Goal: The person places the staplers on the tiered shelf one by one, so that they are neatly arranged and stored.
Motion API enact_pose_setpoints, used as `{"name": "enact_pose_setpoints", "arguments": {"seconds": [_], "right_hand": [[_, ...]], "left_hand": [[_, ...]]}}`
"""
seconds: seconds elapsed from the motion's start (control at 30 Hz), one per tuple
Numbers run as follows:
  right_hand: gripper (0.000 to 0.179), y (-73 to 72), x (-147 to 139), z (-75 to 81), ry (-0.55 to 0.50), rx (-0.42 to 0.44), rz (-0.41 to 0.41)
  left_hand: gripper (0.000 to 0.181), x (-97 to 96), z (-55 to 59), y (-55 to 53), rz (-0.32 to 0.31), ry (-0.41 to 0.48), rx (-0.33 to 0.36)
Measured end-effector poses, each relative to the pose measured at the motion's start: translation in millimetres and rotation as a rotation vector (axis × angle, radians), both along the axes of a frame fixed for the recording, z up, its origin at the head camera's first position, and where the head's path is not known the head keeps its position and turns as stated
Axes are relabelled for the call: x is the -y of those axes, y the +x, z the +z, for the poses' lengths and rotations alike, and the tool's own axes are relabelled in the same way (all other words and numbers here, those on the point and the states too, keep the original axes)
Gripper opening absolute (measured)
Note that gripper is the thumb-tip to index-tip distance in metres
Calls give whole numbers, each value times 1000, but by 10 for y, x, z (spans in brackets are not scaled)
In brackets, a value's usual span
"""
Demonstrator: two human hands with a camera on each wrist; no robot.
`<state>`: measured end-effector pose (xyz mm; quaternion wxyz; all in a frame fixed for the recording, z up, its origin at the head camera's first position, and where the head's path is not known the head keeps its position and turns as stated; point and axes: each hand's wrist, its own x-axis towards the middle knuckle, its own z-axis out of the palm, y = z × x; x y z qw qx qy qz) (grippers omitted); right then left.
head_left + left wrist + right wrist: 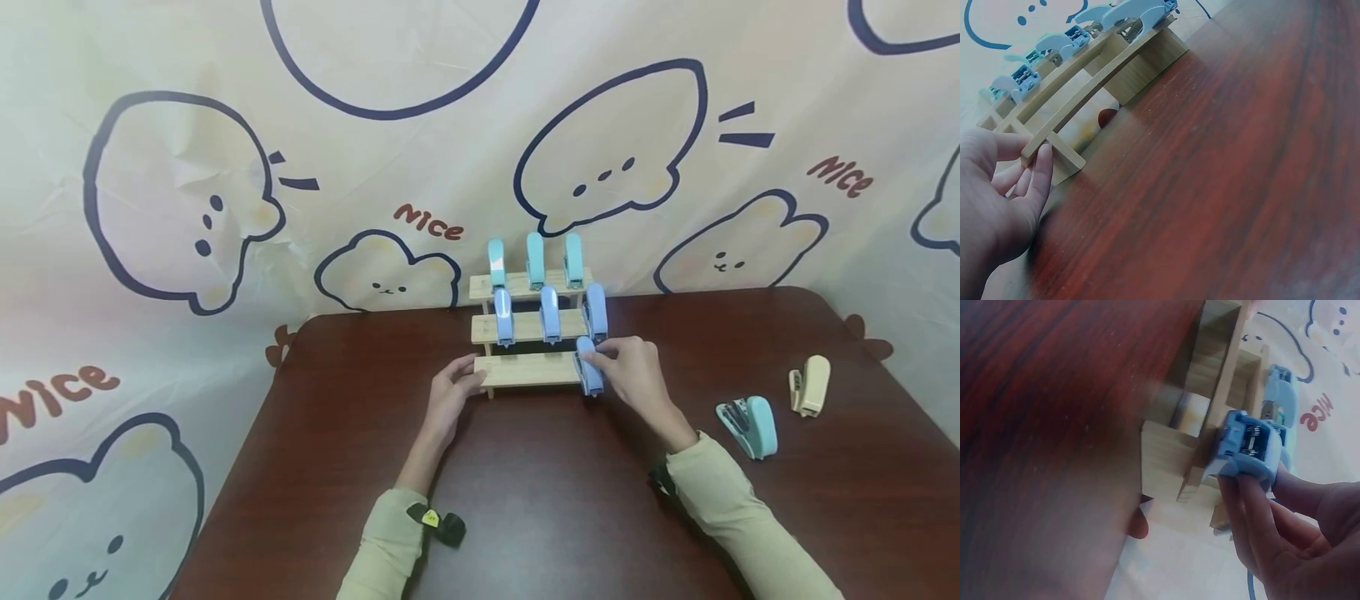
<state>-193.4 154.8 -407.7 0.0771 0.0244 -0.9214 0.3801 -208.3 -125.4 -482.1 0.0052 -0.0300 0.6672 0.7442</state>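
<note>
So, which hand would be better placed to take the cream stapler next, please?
Probably the right hand, nearer the cream stapler, once it releases its blue stapler; the left hand holds the rack.

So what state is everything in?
Left fingers: pinching the bottom shelf.
Right fingers: holding a blue stapler at that shelf's right end.
Three other blue staplers: on the middle shelf.
Three teal staplers: on the top shelf.
Fourth teal stapler: loose on the table.
Cream stapler: loose there too.

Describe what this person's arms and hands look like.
The left hand and right hand wear no gloves. The left sleeve and right sleeve are plain pale yellowish green. A small black device with a yellow label sits by the left one; a dark device partly shows by the right.
</note>
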Motion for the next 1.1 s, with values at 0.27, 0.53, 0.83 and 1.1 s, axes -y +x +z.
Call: {"name": "enact_pose_setpoints", "arguments": {"seconds": [0.27, 0.53, 0.83, 1.1], "right_hand": [[26, 16, 24, -50, -3, -32, -28], [25, 29, 61, -51, -27, -72, -42], [26, 17, 146, -83, -66, -109, -72], [25, -26, 174, -133, -81, -190, -87]], "left_hand": [[47, 13, -13, 9, -2, -2, 9], [46, 4, -19, 2, 1, -6, -5], [47, -2, 2, 0, -2, -5, 0], [48, 9, -10, -8, 2, -13, 9]]}}
